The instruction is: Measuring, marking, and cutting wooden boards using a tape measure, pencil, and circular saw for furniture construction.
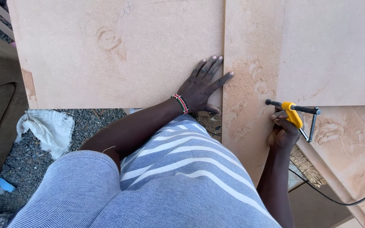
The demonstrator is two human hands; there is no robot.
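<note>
Count on inspection: you have two hands in view, the left hand [201, 86] flat on a board and the right hand [284, 131] on a tool. Boards: three tan fibreboard sheets, a left board [115, 55], a middle board [246, 105] and an upper right board [334, 50] lying over it. One yellow-handled tool [294, 115] with one black cord [339, 198]. One beaded wristband [181, 103]. One white cloth [47, 128] on the gravel.

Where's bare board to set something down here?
Free: the left board up-left of the left hand, and the upper right panel above the yellow-handled tool. Crowded: the seam strip between the left hand and right hand.
</note>
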